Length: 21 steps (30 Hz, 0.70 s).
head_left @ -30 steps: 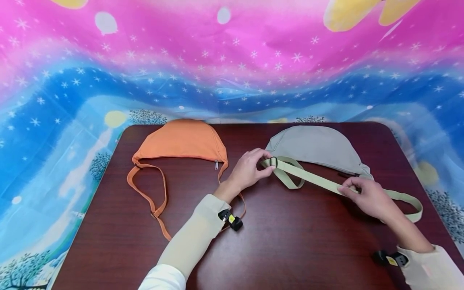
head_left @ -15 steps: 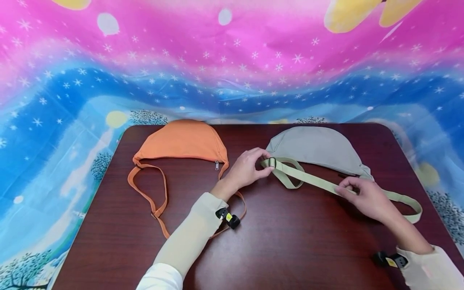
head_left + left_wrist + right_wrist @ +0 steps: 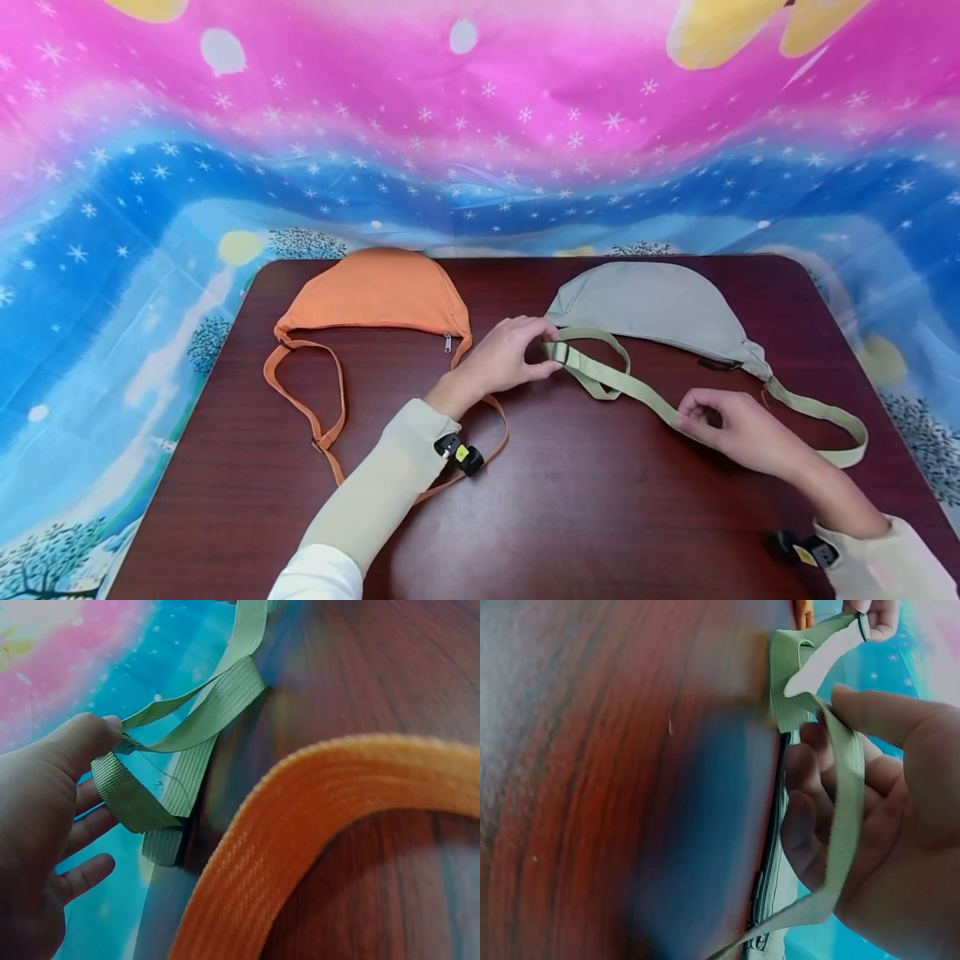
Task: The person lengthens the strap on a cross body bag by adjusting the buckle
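A grey waist bag (image 3: 652, 302) lies at the back right of the table, its pale green strap (image 3: 626, 383) drawn out in front. My left hand (image 3: 508, 354) pinches the strap beside its dark slider buckle (image 3: 561, 353). In the left wrist view, thumb and index finger press on the webbing (image 3: 225, 705) while the other fingers spread loosely. Farther right, my right hand (image 3: 738, 429) holds the strap between thumb and fingertips. The right wrist view has the band (image 3: 845, 802) running across that palm. Between the hands the strap sags slightly.
An orange waist bag (image 3: 382, 292) lies at the back left, with its thin strap (image 3: 343, 392) looped toward the front and partly under my left forearm. The dark wooden table (image 3: 600, 517) ends at a printed cloth backdrop (image 3: 480, 125).
Both hands have come slightly lower toward the front, the right also a little leftward. The strap between them has gone from taut to slack. The left hand keeps its pinch near the buckle.
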{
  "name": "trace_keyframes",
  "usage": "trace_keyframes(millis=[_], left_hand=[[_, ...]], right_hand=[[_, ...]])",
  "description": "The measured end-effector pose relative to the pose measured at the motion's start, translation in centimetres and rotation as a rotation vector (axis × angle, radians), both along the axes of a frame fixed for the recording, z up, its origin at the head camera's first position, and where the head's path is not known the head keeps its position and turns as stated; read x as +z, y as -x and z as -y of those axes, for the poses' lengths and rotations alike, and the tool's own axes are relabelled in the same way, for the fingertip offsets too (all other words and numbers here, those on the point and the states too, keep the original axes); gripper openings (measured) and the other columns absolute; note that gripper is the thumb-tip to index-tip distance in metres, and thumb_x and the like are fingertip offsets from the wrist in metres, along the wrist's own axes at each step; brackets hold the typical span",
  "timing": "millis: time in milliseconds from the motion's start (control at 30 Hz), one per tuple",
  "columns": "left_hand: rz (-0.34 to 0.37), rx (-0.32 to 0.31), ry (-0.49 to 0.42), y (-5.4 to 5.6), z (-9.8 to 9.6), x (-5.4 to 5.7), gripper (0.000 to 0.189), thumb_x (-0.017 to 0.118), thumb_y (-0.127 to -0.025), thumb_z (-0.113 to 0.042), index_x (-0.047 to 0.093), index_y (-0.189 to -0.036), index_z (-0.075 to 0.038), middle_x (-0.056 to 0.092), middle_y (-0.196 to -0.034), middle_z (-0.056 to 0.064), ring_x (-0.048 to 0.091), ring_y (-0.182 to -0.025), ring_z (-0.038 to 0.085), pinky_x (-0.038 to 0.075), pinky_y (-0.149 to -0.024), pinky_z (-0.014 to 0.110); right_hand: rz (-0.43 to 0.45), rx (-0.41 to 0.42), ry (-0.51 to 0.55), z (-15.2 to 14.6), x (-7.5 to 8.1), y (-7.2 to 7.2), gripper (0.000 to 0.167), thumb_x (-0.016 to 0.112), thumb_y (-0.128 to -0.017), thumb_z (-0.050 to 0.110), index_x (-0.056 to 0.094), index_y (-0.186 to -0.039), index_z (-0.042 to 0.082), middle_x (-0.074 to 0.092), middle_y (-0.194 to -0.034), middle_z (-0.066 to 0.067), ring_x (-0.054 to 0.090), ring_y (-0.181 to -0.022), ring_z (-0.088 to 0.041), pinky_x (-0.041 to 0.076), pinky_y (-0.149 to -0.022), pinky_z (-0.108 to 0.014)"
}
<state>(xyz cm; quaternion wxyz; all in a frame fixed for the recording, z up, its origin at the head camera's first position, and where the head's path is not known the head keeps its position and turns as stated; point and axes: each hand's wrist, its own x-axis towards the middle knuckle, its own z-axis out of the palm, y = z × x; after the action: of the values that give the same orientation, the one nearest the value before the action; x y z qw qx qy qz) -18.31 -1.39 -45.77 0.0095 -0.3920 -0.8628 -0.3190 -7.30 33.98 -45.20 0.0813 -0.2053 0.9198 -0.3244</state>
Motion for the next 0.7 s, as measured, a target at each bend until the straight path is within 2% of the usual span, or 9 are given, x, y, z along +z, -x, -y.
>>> trace_keyframes(millis=[133, 300, 500, 700], left_hand=[[0.020, -0.020, 0.048, -0.36, 0.33, 0.06, 0.031, 0.079, -0.090, -0.030, 0.065, -0.115, -0.015, 0.066, -0.105, -0.005, 0.061, -0.101, 0.018, 0.044, -0.098, 0.039], [0.017, -0.031, 0.089, -0.60, 0.51, -0.23, 0.031, 0.079, -0.090, -0.029, 0.066, -0.114, -0.016, 0.066, -0.104, -0.007, 0.061, -0.101, 0.018, 0.043, -0.098, 0.038], [-0.013, -0.032, 0.129, -0.61, 0.49, -0.54, 0.029, 0.078, -0.090, -0.030, 0.066, -0.113, -0.017, 0.064, -0.102, -0.009, 0.057, -0.096, 0.013, 0.042, -0.095, 0.035], [-0.040, -0.050, 0.222, -0.87, 0.49, -0.51, 0.029, 0.078, -0.091, -0.031, 0.064, -0.112, -0.018, 0.066, -0.103, -0.009, 0.056, -0.098, 0.013, 0.042, -0.094, 0.036]], right_hand=[[0.048, 0.102, 0.031, 0.16, -0.25, -0.32, 0.018, 0.075, -0.094, 0.016, 0.063, -0.087, 0.028, 0.057, -0.075, 0.017, 0.053, -0.066, -0.003, 0.042, -0.060, -0.023], [0.108, 0.234, 0.079, 0.07, -0.70, -0.50, 0.023, 0.074, -0.094, 0.012, 0.061, -0.086, 0.029, 0.057, -0.074, 0.018, 0.054, -0.066, -0.001, 0.045, -0.058, -0.023], [0.081, 0.296, 0.078, -0.19, -0.08, -0.47, 0.028, 0.075, -0.092, 0.009, 0.057, -0.086, 0.030, 0.055, -0.074, 0.019, 0.054, -0.066, 0.000, 0.044, -0.058, -0.021], [0.118, 0.381, 0.097, -0.24, 0.16, -0.59, 0.028, 0.076, -0.092, 0.010, 0.056, -0.085, 0.028, 0.057, -0.075, 0.019, 0.052, -0.066, 0.001, 0.044, -0.057, -0.020]])
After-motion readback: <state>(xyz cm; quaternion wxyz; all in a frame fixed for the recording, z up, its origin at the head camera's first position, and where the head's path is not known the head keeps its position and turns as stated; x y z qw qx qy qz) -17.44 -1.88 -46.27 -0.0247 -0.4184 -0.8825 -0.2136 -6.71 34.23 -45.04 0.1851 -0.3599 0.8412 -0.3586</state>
